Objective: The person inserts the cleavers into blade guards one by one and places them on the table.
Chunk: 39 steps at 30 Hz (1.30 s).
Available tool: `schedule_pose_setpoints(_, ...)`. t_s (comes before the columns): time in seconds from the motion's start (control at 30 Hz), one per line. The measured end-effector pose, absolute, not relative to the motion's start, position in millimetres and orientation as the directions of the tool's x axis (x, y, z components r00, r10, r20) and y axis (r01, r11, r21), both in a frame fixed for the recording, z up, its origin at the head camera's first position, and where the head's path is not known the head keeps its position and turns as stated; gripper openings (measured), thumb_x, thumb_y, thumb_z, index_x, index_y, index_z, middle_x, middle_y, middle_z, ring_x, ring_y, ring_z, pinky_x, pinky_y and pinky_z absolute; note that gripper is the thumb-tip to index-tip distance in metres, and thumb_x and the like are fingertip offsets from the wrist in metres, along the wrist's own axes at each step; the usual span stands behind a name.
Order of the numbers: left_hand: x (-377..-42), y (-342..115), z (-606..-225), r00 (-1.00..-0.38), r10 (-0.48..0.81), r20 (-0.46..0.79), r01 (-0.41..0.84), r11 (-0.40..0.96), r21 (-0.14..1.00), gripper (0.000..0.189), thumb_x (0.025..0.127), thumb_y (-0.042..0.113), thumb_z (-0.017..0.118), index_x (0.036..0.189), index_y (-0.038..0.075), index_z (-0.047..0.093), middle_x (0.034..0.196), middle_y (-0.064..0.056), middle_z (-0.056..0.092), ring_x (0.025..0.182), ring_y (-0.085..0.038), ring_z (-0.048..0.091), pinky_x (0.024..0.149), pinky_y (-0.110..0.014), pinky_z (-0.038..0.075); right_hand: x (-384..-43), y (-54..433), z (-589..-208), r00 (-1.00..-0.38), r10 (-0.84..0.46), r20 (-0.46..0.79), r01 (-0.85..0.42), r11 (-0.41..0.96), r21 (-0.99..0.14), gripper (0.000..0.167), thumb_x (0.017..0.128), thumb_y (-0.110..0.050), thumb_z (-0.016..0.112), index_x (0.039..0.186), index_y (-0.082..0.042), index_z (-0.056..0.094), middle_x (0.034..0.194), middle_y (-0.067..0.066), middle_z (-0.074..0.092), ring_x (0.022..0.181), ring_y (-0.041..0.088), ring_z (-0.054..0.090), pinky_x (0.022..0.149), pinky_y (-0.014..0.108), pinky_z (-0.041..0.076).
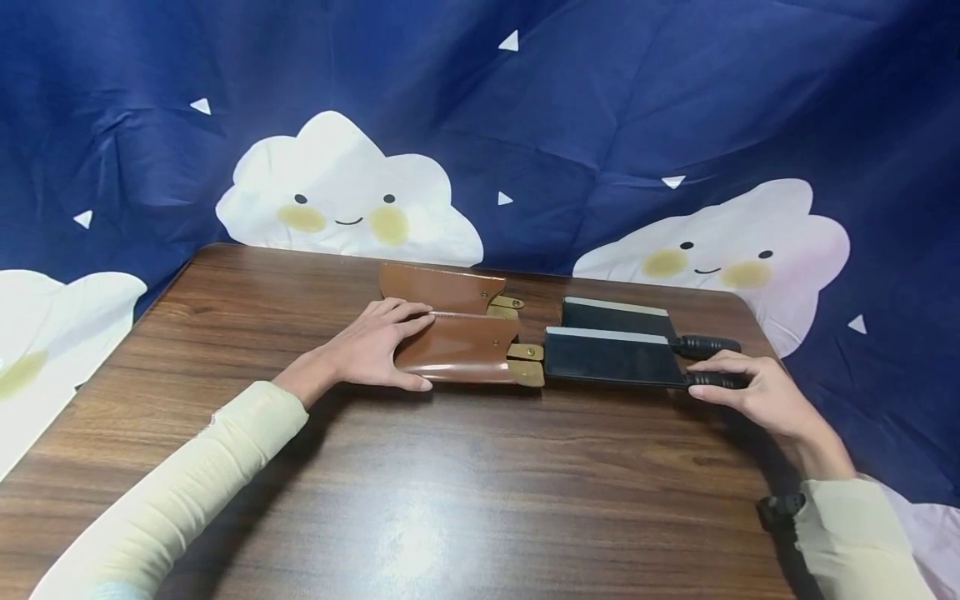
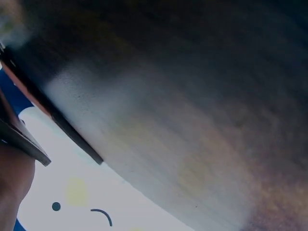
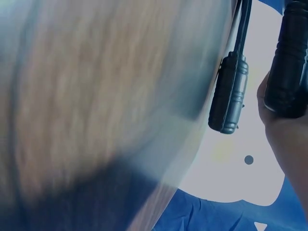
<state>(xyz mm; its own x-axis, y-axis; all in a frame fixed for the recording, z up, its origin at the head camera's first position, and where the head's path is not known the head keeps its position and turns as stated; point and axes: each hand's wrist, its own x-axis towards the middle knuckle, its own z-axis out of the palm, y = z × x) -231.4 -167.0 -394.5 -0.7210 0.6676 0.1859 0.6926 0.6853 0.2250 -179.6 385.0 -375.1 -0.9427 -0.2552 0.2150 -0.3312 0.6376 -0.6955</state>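
Two brown leather knife sheaths with tan snap straps lie one behind the other in the head view. My left hand [image 1: 378, 346] grips the closed end of the near sheath [image 1: 465, 350], thumb along its front edge and fingers at the back. The far sheath [image 1: 442, 286] lies just behind it. To the right, my right hand [image 1: 761, 390] pinches the black handle [image 3: 287, 60] of the near cleaver [image 1: 611, 358]. Its dark blade points left, with its end close to the near sheath's straps. Behind it lies the second cleaver [image 1: 615, 317], its handle [image 3: 228, 94] untouched.
Everything is on a brown wood-grain table [image 1: 480, 492]. Right behind the table's far edge hangs a blue cloth [image 1: 540, 108] printed with white clouds. A dark band [image 1: 780, 510] is on the right wrist.
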Motion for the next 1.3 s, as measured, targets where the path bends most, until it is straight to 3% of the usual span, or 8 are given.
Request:
schedule_pose_setpoints(0.47,-236,-170,-386,-0.716,0.655,0.241,0.697,0.688,0.201,0.110,0.075,0.079,0.067,0.154,0.006,0.044,0.154,-0.009,0.041,0.136,-0.030,0.036,0.112,-0.052,0.024,-191,366,-365,-0.925,-0.295,0.239,-0.379,0.694,-0.612,0.028,0.080,-0.005,0.086,0.106,-0.009,0.079,0.101,0.004,0.072,0.096,0.002,0.059,0.082,0.011,0.040)
schedule_pose_setpoints(0.9,-234,-170,-385,-0.707,0.650,0.277,0.704,0.684,0.190,0.110,0.074,0.076,0.070,0.152,0.003,0.046,0.154,-0.012,0.042,0.135,-0.031,0.037,0.111,-0.054,0.026,-191,352,-358,-0.901,-0.343,0.266,-0.432,0.658,-0.617,0.026,0.081,-0.004,0.084,0.106,-0.008,0.079,0.103,0.007,0.071,0.100,0.002,0.058,0.085,0.011,0.038)
schedule_pose_setpoints(1.3,-236,-168,-381,-0.691,0.667,0.278,0.719,0.675,0.166,0.110,0.074,0.077,0.069,0.152,0.003,0.046,0.154,-0.013,0.042,0.135,-0.032,0.037,0.112,-0.053,0.026,-193,335,-356,-0.900,-0.331,0.283,-0.434,0.634,-0.640,0.024,0.082,-0.005,0.085,0.105,-0.010,0.080,0.093,0.002,0.071,0.088,0.010,0.060,0.076,0.016,0.044)
